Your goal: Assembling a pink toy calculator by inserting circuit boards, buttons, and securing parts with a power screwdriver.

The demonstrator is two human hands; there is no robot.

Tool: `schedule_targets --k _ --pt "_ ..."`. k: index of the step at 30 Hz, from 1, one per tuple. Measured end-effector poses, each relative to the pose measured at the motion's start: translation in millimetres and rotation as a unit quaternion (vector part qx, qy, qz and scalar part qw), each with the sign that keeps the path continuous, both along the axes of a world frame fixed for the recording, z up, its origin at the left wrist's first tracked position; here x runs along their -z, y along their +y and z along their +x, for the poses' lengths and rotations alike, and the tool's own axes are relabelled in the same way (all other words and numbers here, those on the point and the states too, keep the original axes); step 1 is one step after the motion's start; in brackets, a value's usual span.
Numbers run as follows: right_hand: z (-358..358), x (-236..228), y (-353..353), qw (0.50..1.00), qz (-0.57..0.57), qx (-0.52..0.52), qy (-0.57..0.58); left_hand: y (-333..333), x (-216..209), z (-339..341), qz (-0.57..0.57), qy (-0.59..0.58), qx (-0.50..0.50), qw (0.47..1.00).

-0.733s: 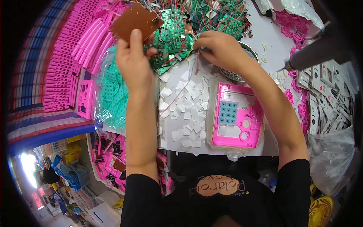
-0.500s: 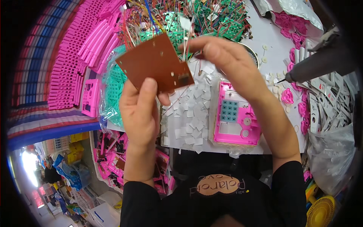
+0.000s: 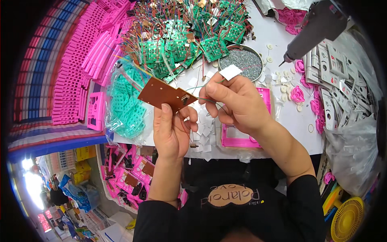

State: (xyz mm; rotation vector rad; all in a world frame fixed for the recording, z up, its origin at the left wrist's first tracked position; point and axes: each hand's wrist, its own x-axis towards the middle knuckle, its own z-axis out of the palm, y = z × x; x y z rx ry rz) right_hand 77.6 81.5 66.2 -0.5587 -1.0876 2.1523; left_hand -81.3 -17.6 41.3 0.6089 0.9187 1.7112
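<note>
My left hand [image 3: 171, 131] grips a brown circuit board [image 3: 163, 93] by its lower edge, plain brown face toward me. Thin wires trail from the board, and one with a small connector at its end [image 3: 194, 145] hangs beside my left fingers. Just to the right, my right hand [image 3: 242, 103] is closed, a small white square piece [image 3: 231, 72] between its fingers. Thin green wires [image 3: 197, 87] run between the board and the right fingers. Under the right hand lies a pink plastic housing [image 3: 242, 142], partly hidden by that hand and forearm.
Green circuit boards with wires [image 3: 177, 50] are heaped at the back, beside a round dish of screws [image 3: 263, 66]. An electric screwdriver [image 3: 308, 38] hangs right, above white panels [image 3: 334, 76]. Teal keypads [image 3: 127, 101] and stacked pink parts [image 3: 70, 84] stand left; loose white squares [image 3: 206, 131] lie centre.
The board has come lower and tilted flatter in my left hand. My right hand has moved down beside it and now holds the white square. The view has shifted.
</note>
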Motion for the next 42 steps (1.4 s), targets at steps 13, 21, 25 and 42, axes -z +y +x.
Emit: schedule_targets --k 13,21,25,42 --pt "-16.2 12.2 3.6 0.999 -0.032 0.031 -0.024 4.7 12.2 1.3 0.107 0.051 0.011 0.993" --pt "-15.7 11.8 4.6 0.988 -0.041 -0.115 -0.093 2.5 39.3 -30.0 0.155 0.187 -0.017 0.970" --pt "-5.8 11.9 -3.3 0.988 -0.129 -0.072 -0.049 0.8 25.5 -31.8 0.142 0.141 -0.070 0.977" --pt "119.0 8.1 -72.1 0.918 -0.121 -0.124 0.358 -19.6 15.5 -21.3 0.144 0.156 -0.029 0.977"
